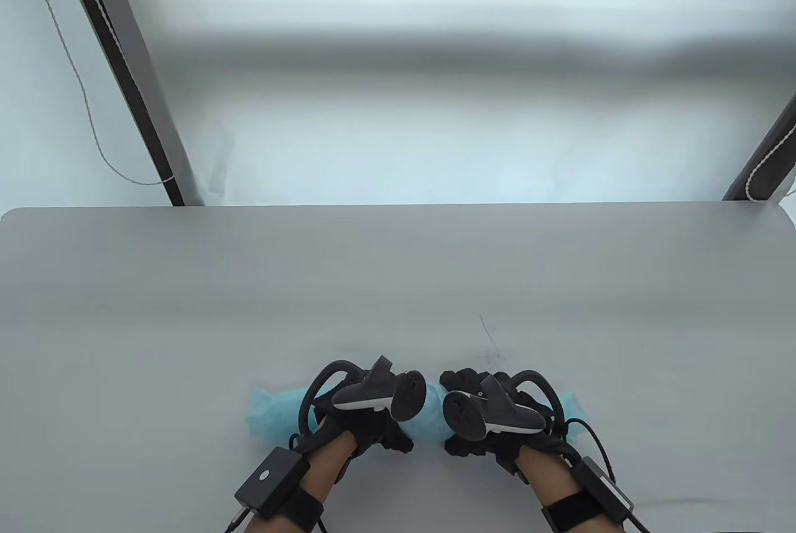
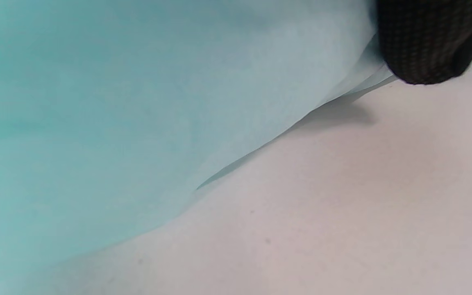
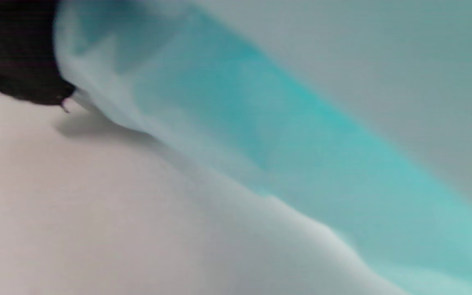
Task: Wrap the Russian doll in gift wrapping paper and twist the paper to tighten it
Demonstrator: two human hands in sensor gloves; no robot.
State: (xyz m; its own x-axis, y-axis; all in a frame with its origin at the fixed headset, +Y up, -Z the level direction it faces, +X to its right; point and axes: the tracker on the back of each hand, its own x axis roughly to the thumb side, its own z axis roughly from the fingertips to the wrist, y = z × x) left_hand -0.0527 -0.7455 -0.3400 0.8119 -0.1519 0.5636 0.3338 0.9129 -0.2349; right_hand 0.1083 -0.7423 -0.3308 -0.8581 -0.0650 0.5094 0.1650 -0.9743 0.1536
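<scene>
A roll of light-blue wrapping paper (image 1: pixel 428 420) lies crosswise near the table's front edge. Its loose ends stick out at the left (image 1: pixel 267 413) and at the right (image 1: pixel 569 403). The doll is hidden inside the paper. My left hand (image 1: pixel 367 427) grips the roll left of its middle, fingers curled round it. My right hand (image 1: pixel 491 433) grips it right of the middle in the same way. In the left wrist view a gloved fingertip (image 2: pixel 424 41) presses on the paper (image 2: pixel 117 123). The right wrist view shows a blurred gloved finger (image 3: pixel 10 53) against the paper (image 3: pixel 260 123).
The grey table (image 1: pixel 398 284) stretches back to its far edge. A thin dark scratch (image 1: pixel 488 340) marks it just behind my right hand. Beyond the table stand a dark slanted pole (image 1: pixel 134 79) with a cord at the left and another pole (image 1: pixel 768 153) at the right.
</scene>
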